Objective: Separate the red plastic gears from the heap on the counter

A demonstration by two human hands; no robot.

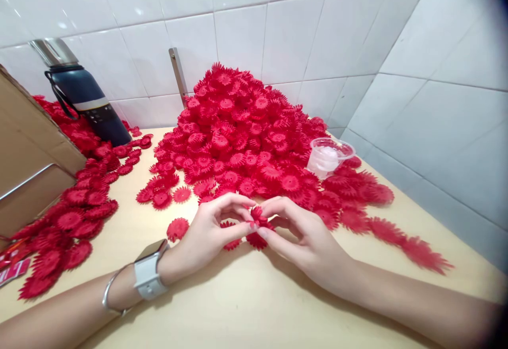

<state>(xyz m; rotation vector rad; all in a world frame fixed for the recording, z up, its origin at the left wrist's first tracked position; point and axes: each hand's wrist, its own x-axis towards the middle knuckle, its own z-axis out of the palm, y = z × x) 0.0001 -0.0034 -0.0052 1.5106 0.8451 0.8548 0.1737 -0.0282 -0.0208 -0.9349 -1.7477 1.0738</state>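
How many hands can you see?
2: the left hand and the right hand, meeting with fingertips on a small red flower piece, in front of the big red pile. No other hands show.

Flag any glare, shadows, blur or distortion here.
Head view: glare spots at upper left on the tiled wall; head view: soft shadows on the table under the left hand and right hand; head view: rightmost red flower pieces smeared; head view: dark upper-right corner, and the flask leans, probably lens stretch.
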